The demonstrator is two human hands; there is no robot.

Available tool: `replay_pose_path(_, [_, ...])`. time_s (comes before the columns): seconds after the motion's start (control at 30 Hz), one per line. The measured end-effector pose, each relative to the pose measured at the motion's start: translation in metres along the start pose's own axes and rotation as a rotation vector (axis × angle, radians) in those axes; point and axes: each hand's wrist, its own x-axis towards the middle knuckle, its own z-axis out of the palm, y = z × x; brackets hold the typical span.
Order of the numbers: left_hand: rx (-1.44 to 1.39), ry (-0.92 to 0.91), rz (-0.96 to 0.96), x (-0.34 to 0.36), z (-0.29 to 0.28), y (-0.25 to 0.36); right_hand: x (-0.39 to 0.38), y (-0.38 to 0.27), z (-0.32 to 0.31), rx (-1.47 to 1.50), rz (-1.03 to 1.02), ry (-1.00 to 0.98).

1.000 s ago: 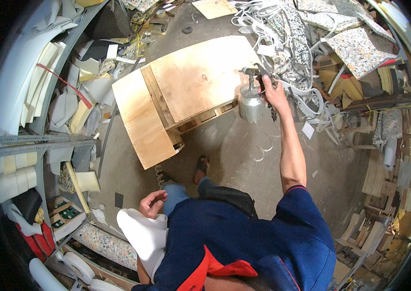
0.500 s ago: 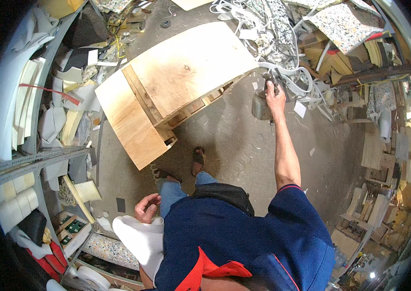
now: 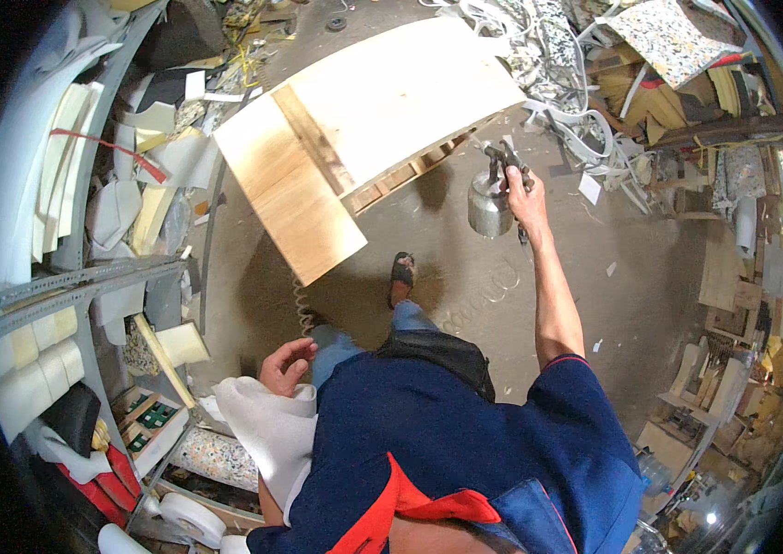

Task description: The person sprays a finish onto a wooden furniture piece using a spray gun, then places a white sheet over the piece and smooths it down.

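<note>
My right hand point(image 3: 527, 198) grips a metal spray gun with a silver cup point(image 3: 488, 205), held just off the near right edge of a pale plywood frame point(image 3: 391, 102). The frame has a wide board, a narrower end panel point(image 3: 308, 217) and slats along its underside. A coiled hose point(image 3: 302, 305) hangs below the end panel. My left hand point(image 3: 285, 369) is low beside my thigh, fingers loosely bent and apart, apparently empty. A white cloth point(image 3: 262, 434) is draped over my left arm.
Shelving point(image 3: 77, 286) packed with foam and fabric offcuts lines the left side. Heaps of white strips point(image 3: 585, 148) and speckled foam point(image 3: 668, 37) lie ahead right. Stacked wood pieces point(image 3: 724, 295) line the right side. My sandalled foot point(image 3: 402, 268) is on the concrete floor point(image 3: 622, 286).
The spray gun, earlier over the frame's right corner, is now below that edge. The plywood frame sits higher in the picture. My visible foot has moved forward and rightward.
</note>
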Motion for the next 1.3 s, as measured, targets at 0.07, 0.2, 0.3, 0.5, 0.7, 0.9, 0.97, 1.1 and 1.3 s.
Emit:
replay_pose_path(0.07, [0.011, -0.024, -0.012, -0.009, -0.026, -0.004, -0.029, -0.016, 0.020, 0.052, 0.060, -0.040])
replay_pose_path(0.2, [-0.012, -0.054, 0.018, -0.033, -0.079, -0.016, -0.086, -0.044, 0.061, 0.082, 0.031, -0.127])
replay_pose_path(0.3, [-0.012, -0.060, 0.049, -0.050, -0.117, -0.026, -0.123, -0.063, 0.090, 0.120, -0.037, -0.141])
replay_pose_path(0.5, [0.051, -0.106, 0.054, -0.080, -0.165, -0.039, -0.181, -0.086, 0.110, 0.191, 0.063, -0.198])
replay_pose_path(0.7, [0.083, -0.197, 0.089, -0.087, -0.169, -0.045, -0.213, -0.095, 0.119, 0.117, 0.057, -0.050])
replay_pose_path(0.9, [0.080, -0.208, 0.111, -0.092, -0.168, -0.053, -0.250, -0.086, 0.133, 0.045, 0.112, 0.037])
replay_pose_path(0.97, [0.095, -0.218, 0.063, -0.090, -0.175, -0.050, -0.263, -0.085, 0.139, 0.035, 0.136, 0.043])
replay_pose_path(1.1, [0.149, -0.290, 0.086, -0.073, -0.205, -0.032, -0.293, -0.096, 0.155, 0.091, 0.173, 0.056])
replay_pose_path(1.3, [0.180, -0.424, 0.007, -0.044, -0.290, 0.003, -0.345, -0.129, 0.201, 0.207, 0.253, 0.205])
